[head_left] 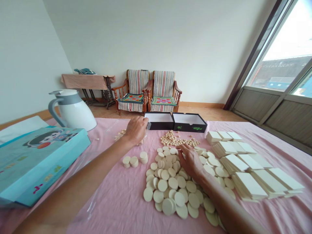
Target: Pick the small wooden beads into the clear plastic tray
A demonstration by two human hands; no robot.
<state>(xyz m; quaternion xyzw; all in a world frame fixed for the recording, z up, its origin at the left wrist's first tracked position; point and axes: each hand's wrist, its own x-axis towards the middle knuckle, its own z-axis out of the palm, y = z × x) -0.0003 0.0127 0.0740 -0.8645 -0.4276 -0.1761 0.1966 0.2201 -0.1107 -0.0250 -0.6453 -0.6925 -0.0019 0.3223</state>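
My left hand [136, 129] is closed on a clear plastic bag [110, 129] that lies crumpled near the table's far side. Small round wooden beads [119, 134] show through the plastic, partly behind my wrist. My right hand [191, 161] reaches over a wide heap of pale wooden discs [172, 182]. Its fingers are bent together, with the tips down at the heap's far edge; whatever is between them is hidden. Just beyond these fingertips lies a loose pile of wooden beads [170, 139]. Between my forearms stand three short disc stacks [134, 161].
Stacks of pale rectangular pieces [247, 185] fill the right side. Two black boxes with white insides [190, 123] sit at the far edge. On the left are a light-blue box [48, 156] and a white jug [75, 112]. Pink cloth [117, 201] covers the table.
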